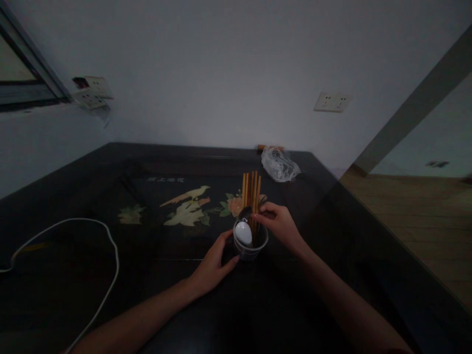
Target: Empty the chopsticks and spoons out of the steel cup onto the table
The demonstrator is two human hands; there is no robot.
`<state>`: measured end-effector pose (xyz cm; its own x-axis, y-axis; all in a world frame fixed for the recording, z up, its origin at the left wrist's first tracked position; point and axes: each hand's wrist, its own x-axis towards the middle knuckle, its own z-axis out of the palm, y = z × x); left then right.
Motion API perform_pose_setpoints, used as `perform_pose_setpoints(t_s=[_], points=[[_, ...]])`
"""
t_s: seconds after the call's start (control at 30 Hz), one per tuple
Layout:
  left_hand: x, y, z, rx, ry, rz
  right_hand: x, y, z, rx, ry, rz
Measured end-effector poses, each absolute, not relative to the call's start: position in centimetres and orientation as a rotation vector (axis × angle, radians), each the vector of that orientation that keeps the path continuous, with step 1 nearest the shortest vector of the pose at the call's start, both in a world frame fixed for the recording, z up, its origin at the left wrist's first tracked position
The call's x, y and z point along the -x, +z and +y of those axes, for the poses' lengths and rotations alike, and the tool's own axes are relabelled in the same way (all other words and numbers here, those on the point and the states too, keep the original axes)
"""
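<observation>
A small round light-coloured cup (250, 252) stands on the dark table in front of me. Several wooden chopsticks (245, 189) rise from it, along with a white spoon (243, 233) and a dark metal spoon (245, 213). A thin metal utensil (263, 199), perhaps a fork, shows at their right. My left hand (216, 260) curls round the cup's left side, thumb at the front. Above the rim, my right hand (278, 221) pinches at the chopsticks, its thumb across the rightmost ones. Its other fingers partly hide the metal utensil.
A clear plastic bag (279, 164) lies at the table's back right, by a brown rod-like thing (261, 147). A white cable (117, 255) loops over the left side. The table (165, 162) has a bird and flower picture and meets the wall behind.
</observation>
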<state>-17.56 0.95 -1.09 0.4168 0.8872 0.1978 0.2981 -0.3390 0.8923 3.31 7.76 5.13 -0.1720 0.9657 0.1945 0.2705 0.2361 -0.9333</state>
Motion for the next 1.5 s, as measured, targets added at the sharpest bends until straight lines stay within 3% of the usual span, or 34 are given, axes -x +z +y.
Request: perform_pose_setpoints(t_s=[0.53, 1.07, 1.5], points=[[17.5, -0.9, 0.9, -1.873, 0.917, 1.0, -3.6, 5.5, 7.6, 1.179, 0.804, -1.671], [17.5, -1.2, 0.9, -1.929, 0.957, 0.983, -3.6, 7.2, 6.8, 1.166, 0.99, -1.513], [17.4, -0.7, 0.6, -1.881, 1.063, 0.972, -5.6, 14.5, 3.6, 1.183, 0.456, -1.412]])
